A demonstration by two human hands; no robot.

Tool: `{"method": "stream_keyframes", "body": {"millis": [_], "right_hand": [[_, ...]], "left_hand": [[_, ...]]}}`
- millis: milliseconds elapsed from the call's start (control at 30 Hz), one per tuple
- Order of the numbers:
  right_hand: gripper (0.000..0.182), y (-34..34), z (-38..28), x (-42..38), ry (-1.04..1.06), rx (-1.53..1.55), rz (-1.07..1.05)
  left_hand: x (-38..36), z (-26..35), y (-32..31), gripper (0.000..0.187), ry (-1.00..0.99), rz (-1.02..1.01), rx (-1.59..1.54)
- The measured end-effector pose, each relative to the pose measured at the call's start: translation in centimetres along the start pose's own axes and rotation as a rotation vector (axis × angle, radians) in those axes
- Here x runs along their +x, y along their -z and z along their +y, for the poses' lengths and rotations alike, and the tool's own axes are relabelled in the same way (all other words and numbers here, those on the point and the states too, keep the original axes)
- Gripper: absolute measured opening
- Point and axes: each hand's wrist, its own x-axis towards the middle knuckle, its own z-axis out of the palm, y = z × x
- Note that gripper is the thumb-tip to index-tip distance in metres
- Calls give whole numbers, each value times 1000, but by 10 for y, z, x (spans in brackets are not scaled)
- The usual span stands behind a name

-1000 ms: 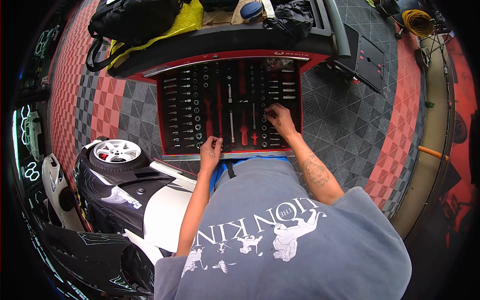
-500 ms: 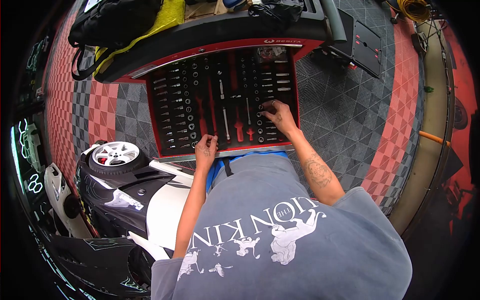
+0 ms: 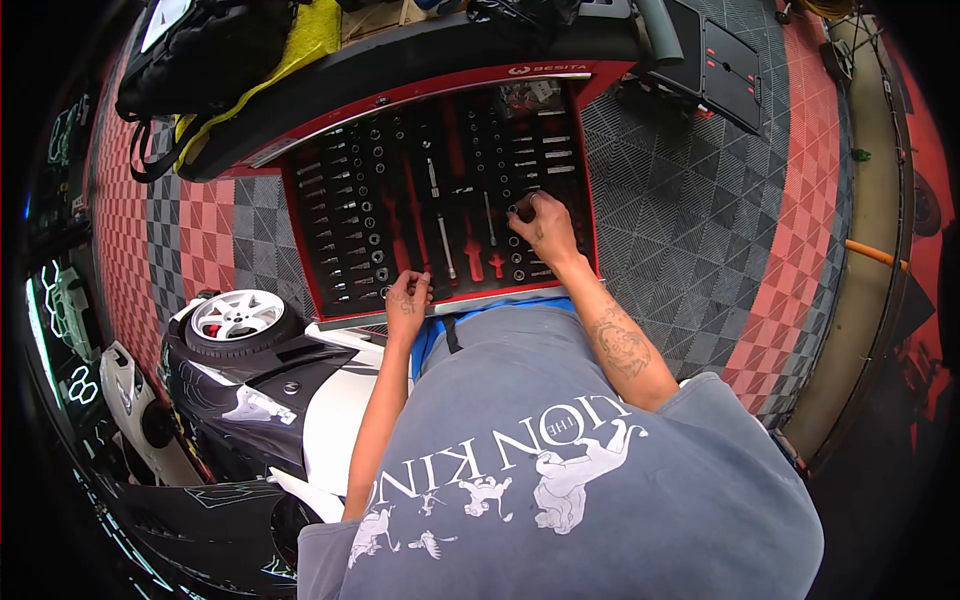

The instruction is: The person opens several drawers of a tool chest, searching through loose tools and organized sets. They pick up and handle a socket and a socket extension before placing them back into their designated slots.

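An open drawer [image 3: 590,200] of a red tool chest holds black foam with rows of sockets, bits and extension bars in cut-outs. My right hand [image 3: 546,232] is over the column of round sockets on the drawer's right side, thumb and forefinger pinched around a socket [image 3: 514,211]. My left hand [image 3: 407,294] rests by the front edge, its fingers curled together beside the left socket column; whatever they may hold is too small to make out. Between my hands lie a long extension bar [image 3: 446,248] and red cut-outs where the foam is bare.
On the chest top [image 3: 420,62] sit a black bag [image 3: 215,55] and a yellow cloth [image 3: 312,32]. To my left is a black and white vehicle with a white-spoked wheel [image 3: 238,316]. A black wheeled platform [image 3: 730,75] is at the far right on the tiled floor.
The view has shifted slightly. My right hand has curled more over the socket column, its fingers lower on a socket. My left hand stays near the drawer's front edge.
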Motion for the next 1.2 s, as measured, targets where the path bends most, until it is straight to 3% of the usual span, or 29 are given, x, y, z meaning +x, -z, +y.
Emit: {"method": "stream_keyframes", "body": {"millis": [833, 1200], "right_hand": [[19, -3, -1, 0, 79, -118, 0], [22, -6, 6, 0, -81, -114, -78]], "left_hand": [[-6, 2, -3, 22, 26, 19, -7], [-9, -2, -1, 24, 16, -2, -13]]}}
